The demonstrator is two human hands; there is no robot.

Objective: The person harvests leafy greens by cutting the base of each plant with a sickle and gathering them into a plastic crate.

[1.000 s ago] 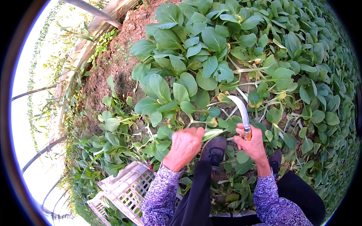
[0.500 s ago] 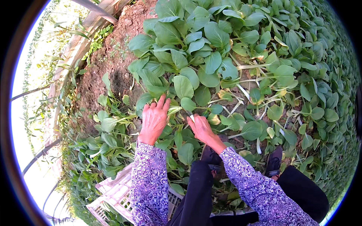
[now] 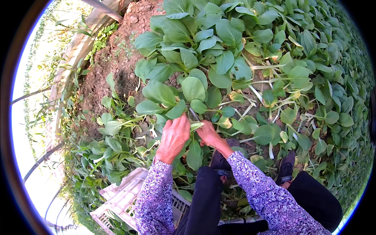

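A cut-looking bok choy plant (image 3: 162, 98) with broad green leaves is in my left hand (image 3: 175, 137), whose fingers are closed round its stalks. The pale stem end points right, toward my right hand (image 3: 208, 134). That hand is closed beside the stem end, close to my left fingers. A narrow grey strip like a blade (image 3: 194, 114) sticks up from my right fingers; its handle is hidden in the hand. Standing bok choy (image 3: 196, 43) grows just beyond both hands.
Loose leaves and pale stalks (image 3: 256, 94) litter the soil at right. More picked greens (image 3: 113, 129) lie at left. A pale slatted plastic crate (image 3: 125, 196) stands by my left forearm. My shoes (image 3: 286, 168) are among the plants. A wooden edging board (image 3: 74, 51) borders the bed.
My left hand has moved right and slightly nearer, bringing the bok choy's leaves over the hand and its stem end against my right hand. The right hand has barely moved.
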